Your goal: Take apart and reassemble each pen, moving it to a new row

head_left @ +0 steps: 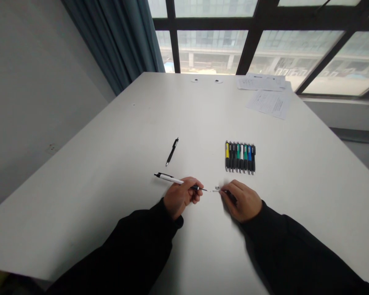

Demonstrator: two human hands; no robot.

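1. Here's the left hand [182, 198], closed firmly around a white-barrelled pen with black ends [169, 178], its thin tip pointing across at the other hand.
2. Over to the right hand [242, 200], motion-blurred, pinching a slim dark object [230, 196]; it's too blurred to say exactly what that is.
3. Right between the hands, just by the right fingertips [224, 191], sits a small round white-and-dark piece [217, 188].
4. Ahead of the right hand, a tidy row of multicoloured click pens [240, 157] lies side by side on the white table [110, 123].
5. Ahead of the left hand lies a slim black pen [172, 151], and well beyond the right hand, printed white paper sheets [269, 104].
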